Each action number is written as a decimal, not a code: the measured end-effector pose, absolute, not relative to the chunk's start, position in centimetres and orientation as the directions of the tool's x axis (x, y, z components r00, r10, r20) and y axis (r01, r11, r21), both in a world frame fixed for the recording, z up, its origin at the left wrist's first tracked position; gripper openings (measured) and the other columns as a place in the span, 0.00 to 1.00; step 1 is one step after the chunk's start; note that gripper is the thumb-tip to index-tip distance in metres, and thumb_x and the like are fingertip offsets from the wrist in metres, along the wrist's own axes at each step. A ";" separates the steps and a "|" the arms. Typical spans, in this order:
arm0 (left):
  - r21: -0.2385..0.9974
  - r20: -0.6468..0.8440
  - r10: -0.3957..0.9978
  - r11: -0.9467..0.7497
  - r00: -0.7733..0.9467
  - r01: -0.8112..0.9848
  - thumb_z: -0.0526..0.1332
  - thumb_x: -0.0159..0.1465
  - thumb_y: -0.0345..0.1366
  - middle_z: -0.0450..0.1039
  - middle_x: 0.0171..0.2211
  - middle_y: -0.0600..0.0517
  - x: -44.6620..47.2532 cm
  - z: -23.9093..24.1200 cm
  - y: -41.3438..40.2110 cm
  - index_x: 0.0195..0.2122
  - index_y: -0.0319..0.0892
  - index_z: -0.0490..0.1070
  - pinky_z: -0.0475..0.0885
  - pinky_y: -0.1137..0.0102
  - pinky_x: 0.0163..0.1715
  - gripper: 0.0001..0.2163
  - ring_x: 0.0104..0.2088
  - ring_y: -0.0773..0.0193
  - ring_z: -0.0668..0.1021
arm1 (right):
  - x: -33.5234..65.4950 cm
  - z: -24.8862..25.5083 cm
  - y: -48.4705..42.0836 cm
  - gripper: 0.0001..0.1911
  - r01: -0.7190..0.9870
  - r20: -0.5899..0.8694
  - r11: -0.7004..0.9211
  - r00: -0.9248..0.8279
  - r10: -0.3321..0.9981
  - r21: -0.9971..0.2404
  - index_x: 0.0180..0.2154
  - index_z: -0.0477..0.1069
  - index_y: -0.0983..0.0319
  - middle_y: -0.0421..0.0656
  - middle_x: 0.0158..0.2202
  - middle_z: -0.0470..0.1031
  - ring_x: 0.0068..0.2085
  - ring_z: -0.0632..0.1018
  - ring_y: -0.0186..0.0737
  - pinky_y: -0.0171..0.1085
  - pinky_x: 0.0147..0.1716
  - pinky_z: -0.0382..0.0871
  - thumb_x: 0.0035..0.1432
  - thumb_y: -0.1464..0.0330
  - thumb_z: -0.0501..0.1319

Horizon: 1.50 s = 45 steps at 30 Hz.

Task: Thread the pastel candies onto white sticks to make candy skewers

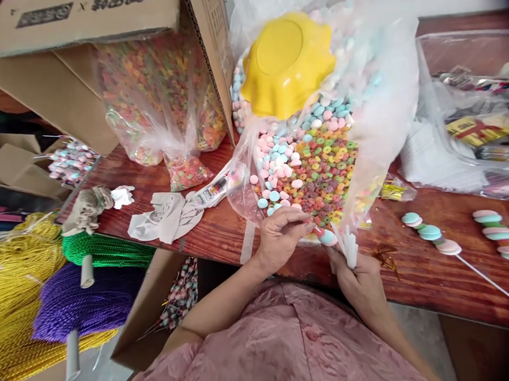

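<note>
My left hand (pixel 283 237) is closed in a pinch at the near edge of a candy pile, its fingertips at a small red ring candy (pixel 318 230). Right beside that sits a pink and blue button-shaped candy (pixel 327 238), at the top of my right hand. Wrapped round a bundle of white sticks (pixel 350 248), my right hand (pixel 361 279) is closed. Which stick bears the candy is hidden by the fingers. Just beyond both hands lie ring candies (pixel 326 169) in many colours and pink, blue and white button candies (pixel 276 160), in an open clear plastic bag (pixel 371 166).
A yellow scalloped bowl (pixel 290 62) lies upside down on the candy. Candy skewers (pixel 429 232) rest at right, near a clear plastic bin (pixel 460 172). At left stand a cardboard box (pixel 212 55) with bagged rings, cloth gloves (pixel 170 216), and purple cord (pixel 89 304) below the table edge.
</note>
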<state>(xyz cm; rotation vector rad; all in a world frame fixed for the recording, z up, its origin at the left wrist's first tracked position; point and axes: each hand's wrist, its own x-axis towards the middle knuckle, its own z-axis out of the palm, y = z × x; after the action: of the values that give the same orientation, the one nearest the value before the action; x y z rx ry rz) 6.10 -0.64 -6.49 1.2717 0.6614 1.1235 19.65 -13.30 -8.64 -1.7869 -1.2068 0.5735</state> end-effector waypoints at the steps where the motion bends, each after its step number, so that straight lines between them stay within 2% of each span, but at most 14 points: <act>1: 0.957 0.205 0.911 -0.110 0.358 -0.267 0.71 0.58 0.39 0.78 0.35 0.52 6.0 -6.5 -0.7 0.34 0.44 0.81 0.74 0.67 0.45 0.05 0.39 0.66 0.78 | 19.5 -8.6 -13.2 0.20 0.483 0.080 -0.154 0.429 0.900 -0.862 0.21 0.66 0.60 0.37 0.19 0.62 0.22 0.62 0.33 0.34 0.23 0.57 0.64 0.59 0.58; 5: 0.952 0.218 0.918 -0.124 0.332 -0.281 0.68 0.62 0.38 0.79 0.36 0.52 6.1 -7.1 -0.9 0.36 0.45 0.81 0.75 0.68 0.45 0.05 0.41 0.66 0.79 | 19.1 -8.9 -13.1 0.20 0.397 0.022 -0.173 0.440 0.898 -0.901 0.23 0.68 0.61 0.36 0.20 0.62 0.23 0.62 0.33 0.34 0.23 0.57 0.64 0.57 0.59; 8: 0.923 0.370 0.867 -0.302 0.333 -0.240 0.66 0.64 0.35 0.80 0.38 0.51 6.0 -7.3 -0.7 0.39 0.44 0.80 0.77 0.69 0.42 0.04 0.39 0.66 0.80 | 18.7 -9.2 -13.0 0.20 0.315 -0.030 -0.174 0.414 0.910 -0.933 0.23 0.67 0.61 0.36 0.19 0.61 0.22 0.62 0.34 0.34 0.23 0.57 0.63 0.56 0.59; 12: 0.707 0.650 0.610 -0.704 0.452 -0.067 0.60 0.67 0.31 0.80 0.41 0.46 5.8 -7.5 -0.4 0.44 0.42 0.78 0.78 0.64 0.44 0.08 0.43 0.62 0.80 | 18.4 -9.5 -12.7 0.23 0.207 -0.102 -0.206 0.425 0.900 -0.956 0.21 0.64 0.60 0.37 0.18 0.61 0.22 0.61 0.33 0.35 0.21 0.55 0.61 0.53 0.60; 15: 0.563 0.717 0.475 -0.826 0.510 -0.023 0.60 0.67 0.32 0.80 0.39 0.43 6.3 -7.5 -1.1 0.45 0.38 0.76 0.78 0.62 0.44 0.08 0.42 0.59 0.80 | 18.6 -9.7 -12.8 0.24 0.127 -0.158 -0.238 0.445 0.881 -0.963 0.19 0.62 0.60 0.37 0.18 0.61 0.21 0.61 0.33 0.34 0.20 0.56 0.58 0.52 0.62; 19: 0.563 0.667 0.430 -0.825 0.608 -0.035 0.60 0.68 0.39 0.79 0.39 0.41 7.0 -6.8 -1.8 0.45 0.35 0.75 0.77 0.63 0.45 0.12 0.42 0.58 0.80 | 19.2 -9.5 -12.8 0.26 0.036 -0.198 -0.248 0.497 0.845 -0.968 0.17 0.60 0.60 0.36 0.16 0.59 0.20 0.58 0.31 0.33 0.17 0.52 0.56 0.51 0.64; 22: 0.572 0.616 0.398 -0.819 0.680 -0.039 0.58 0.69 0.37 0.80 0.41 0.44 6.5 -5.5 1.2 0.47 0.38 0.74 0.76 0.66 0.46 0.11 0.43 0.61 0.80 | 19.7 -8.6 -12.5 0.24 0.005 -0.189 -0.227 0.539 0.821 -0.974 0.19 0.63 0.61 0.36 0.17 0.60 0.20 0.60 0.30 0.33 0.19 0.54 0.57 0.53 0.64; 24: 0.498 0.608 0.401 -0.865 0.685 0.064 0.55 0.70 0.34 0.80 0.42 0.44 6.1 -4.4 5.2 0.47 0.40 0.75 0.75 0.62 0.48 0.11 0.45 0.60 0.80 | 20.2 -8.0 -12.3 0.20 0.004 -0.158 -0.194 0.568 0.808 -0.981 0.23 0.68 0.62 0.36 0.18 0.61 0.21 0.62 0.31 0.33 0.20 0.56 0.57 0.55 0.65; 27: 0.337 0.448 0.369 -0.913 0.814 0.229 0.53 0.67 0.28 0.79 0.42 0.43 6.3 -3.2 11.6 0.44 0.39 0.76 0.72 0.59 0.49 0.12 0.44 0.57 0.79 | 20.8 -7.7 -12.0 0.17 0.032 -0.106 -0.154 0.586 0.803 -0.988 0.27 0.72 0.62 0.36 0.18 0.62 0.20 0.62 0.31 0.33 0.20 0.56 0.58 0.55 0.64; 31: 0.235 0.162 0.239 -0.952 0.957 0.197 0.56 0.59 0.22 0.79 0.39 0.45 7.7 -3.3 15.8 0.38 0.40 0.78 0.70 0.62 0.47 0.13 0.42 0.58 0.77 | 21.1 -8.6 -12.2 0.22 0.167 -0.012 -0.116 0.526 0.850 -0.979 0.20 0.65 0.62 0.37 0.19 0.61 0.22 0.64 0.32 0.34 0.23 0.58 0.60 0.57 0.63; 33: 0.280 0.176 0.267 -0.936 0.948 0.211 0.55 0.58 0.21 0.78 0.37 0.45 7.9 -3.8 15.8 0.36 0.39 0.78 0.70 0.64 0.45 0.13 0.41 0.59 0.77 | 21.2 -9.1 -12.4 0.22 0.222 0.026 -0.102 0.509 0.861 -0.970 0.20 0.65 0.61 0.38 0.20 0.63 0.23 0.64 0.32 0.34 0.24 0.59 0.62 0.58 0.62; 38: 0.533 0.324 0.484 -0.803 0.813 0.266 0.56 0.62 0.26 0.77 0.30 0.51 6.6 -4.2 14.0 0.34 0.39 0.77 0.68 0.70 0.37 0.09 0.32 0.64 0.76 | 22.0 -9.5 -12.9 0.20 0.232 0.022 -0.110 0.503 0.864 -0.967 0.22 0.64 0.61 0.37 0.20 0.62 0.23 0.64 0.32 0.34 0.23 0.58 0.63 0.59 0.61; 42: 0.462 0.370 0.546 -0.810 0.752 0.361 0.58 0.63 0.29 0.76 0.29 0.53 6.8 -4.2 12.8 0.31 0.40 0.75 0.67 0.67 0.42 0.07 0.33 0.64 0.74 | 22.0 -9.9 -12.9 0.21 0.251 0.024 -0.108 0.472 0.881 -0.962 0.21 0.65 0.61 0.37 0.20 0.62 0.23 0.64 0.31 0.34 0.23 0.58 0.63 0.60 0.61; 45: 0.312 0.312 0.493 -0.861 0.812 0.403 0.57 0.66 0.31 0.75 0.31 0.49 8.3 -4.3 11.5 0.31 0.40 0.74 0.67 0.65 0.44 0.09 0.36 0.61 0.73 | 21.1 -10.1 -12.9 0.21 0.249 0.035 -0.085 0.442 0.897 -0.965 0.20 0.63 0.61 0.36 0.20 0.61 0.23 0.63 0.31 0.34 0.24 0.58 0.64 0.60 0.60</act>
<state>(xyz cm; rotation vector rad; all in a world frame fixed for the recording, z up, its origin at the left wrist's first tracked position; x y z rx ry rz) 8.26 11.55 -4.28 2.7668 0.6944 0.5686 21.14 -12.89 -10.14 -1.5999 -1.0258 0.7402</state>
